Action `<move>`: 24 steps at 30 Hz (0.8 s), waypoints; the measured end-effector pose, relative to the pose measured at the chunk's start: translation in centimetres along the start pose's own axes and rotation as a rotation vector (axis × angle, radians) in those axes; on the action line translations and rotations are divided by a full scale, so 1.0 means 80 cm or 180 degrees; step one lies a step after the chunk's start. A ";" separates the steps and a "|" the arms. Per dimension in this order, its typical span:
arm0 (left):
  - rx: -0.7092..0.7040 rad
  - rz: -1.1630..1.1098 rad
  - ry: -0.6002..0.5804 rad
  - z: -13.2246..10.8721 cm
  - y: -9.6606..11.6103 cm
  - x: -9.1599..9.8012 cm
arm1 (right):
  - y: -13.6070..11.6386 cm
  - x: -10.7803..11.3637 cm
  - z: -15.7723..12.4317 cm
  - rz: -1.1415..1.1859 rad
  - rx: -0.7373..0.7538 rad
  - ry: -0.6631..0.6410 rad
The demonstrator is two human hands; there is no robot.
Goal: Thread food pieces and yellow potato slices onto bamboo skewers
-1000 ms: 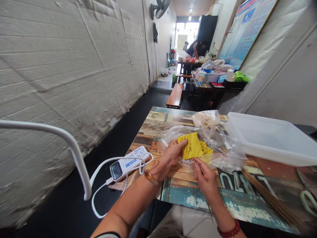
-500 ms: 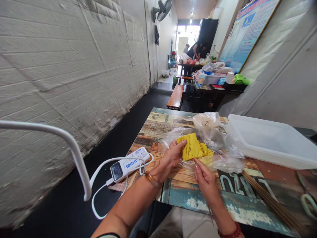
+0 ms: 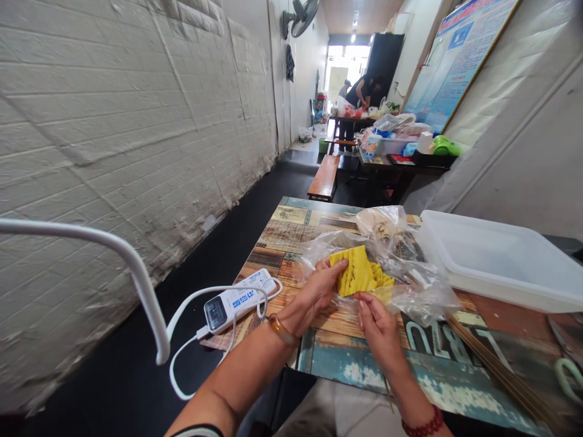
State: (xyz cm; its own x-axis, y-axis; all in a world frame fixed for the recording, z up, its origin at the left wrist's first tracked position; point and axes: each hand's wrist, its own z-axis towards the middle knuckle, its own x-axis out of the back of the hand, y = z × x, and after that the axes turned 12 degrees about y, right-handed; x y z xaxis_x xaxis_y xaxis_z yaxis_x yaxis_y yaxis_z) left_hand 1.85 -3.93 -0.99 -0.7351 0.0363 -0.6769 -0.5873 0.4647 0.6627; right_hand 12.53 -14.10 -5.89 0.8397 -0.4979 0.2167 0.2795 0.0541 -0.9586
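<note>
Left fingers (image 3: 323, 264) half-hidden behind yellow sheet (image 3: 354, 271), scissors (image 3: 560, 371) cropped

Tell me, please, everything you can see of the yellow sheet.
The yellow sheet looks soft and flat, marked with dark lines; its material is unclear. It is tilted over the bag. The left hand grips its left side, thumb on top; the right hand has fingertips at its lower edge. Bunched yellow folds adjoin its right.

Yellow sheet (image 3: 358, 274), one: thin, roughly rectangular, dark slit-like marks; held tilted, left edge under the thumb of the left grip (image 3: 322, 284), lower edge at the fingertips of the right grip (image 3: 379, 325). Ruffled yellow portion (image 3: 383, 277): bunched beyond the right grip. Thin stick (image 3: 387, 388), one: in the right grip, end protruding below.
</note>
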 end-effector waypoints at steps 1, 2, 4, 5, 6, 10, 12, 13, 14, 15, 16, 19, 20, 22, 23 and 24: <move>0.0021 0.0011 0.0005 -0.001 0.000 0.000 | 0.002 -0.001 0.001 -0.0001 -0.0012 0.0000; 0.0034 0.0011 0.0008 -0.001 -0.001 0.000 | 0.004 -0.002 0.002 0.0005 -0.0022 0.0007; 0.0027 -0.0013 -0.0007 -0.001 -0.002 0.001 | 0.008 -0.003 0.004 0.0002 -0.0022 0.0021; 0.0024 -0.0030 -0.0032 0.000 -0.002 0.002 | 0.009 -0.004 0.005 -0.0007 -0.0010 0.0034; 0.0015 -0.0051 -0.0057 0.001 -0.003 0.003 | 0.011 -0.004 0.005 -0.0018 0.0010 0.0050; 0.0022 -0.0124 -0.0101 0.005 -0.003 0.005 | 0.016 -0.005 0.003 -0.0041 0.0002 0.0056; 0.0037 -0.0126 -0.0077 0.006 -0.002 0.006 | 0.019 -0.005 0.001 -0.0016 -0.0064 0.0079; 0.0035 -0.0122 -0.0063 0.007 -0.001 0.007 | 0.020 -0.004 0.000 0.0007 -0.0089 0.0073; 0.0016 -0.0118 -0.0045 0.007 -0.001 0.007 | 0.022 -0.004 -0.001 0.0036 -0.0102 0.0057; -0.0011 -0.0114 -0.0033 0.006 0.000 0.007 | 0.023 -0.004 -0.001 0.0064 -0.0108 0.0027; -0.0043 -0.0115 -0.0024 0.006 0.001 0.007 | 0.024 -0.004 -0.001 0.0091 -0.0118 -0.0008; -0.0081 -0.0136 -0.0013 0.005 0.002 0.008 | 0.025 -0.004 -0.001 0.0159 -0.0169 -0.0053; -0.0063 -0.0152 -0.0010 0.005 0.002 0.008 | 0.024 -0.004 0.000 0.0177 -0.0187 -0.0032; 0.0007 -0.0194 -0.0008 0.004 0.001 0.007 | 0.022 -0.005 0.001 0.0192 -0.0207 0.0030; 0.0040 -0.0213 0.0000 0.005 0.000 0.006 | 0.021 -0.006 0.001 0.0187 -0.0213 0.0065; 0.0070 -0.0230 0.0012 0.005 -0.001 0.006 | 0.020 -0.006 0.001 0.0172 -0.0210 0.0096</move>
State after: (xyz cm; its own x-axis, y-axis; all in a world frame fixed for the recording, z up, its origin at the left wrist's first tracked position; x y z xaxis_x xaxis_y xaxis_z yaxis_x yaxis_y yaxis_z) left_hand 1.69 -3.61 -1.47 -0.6924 -0.0012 -0.7216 -0.6313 0.4853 0.6049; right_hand 12.62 -13.69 -7.49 0.8380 -0.5218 0.1597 0.2021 0.0249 -0.9790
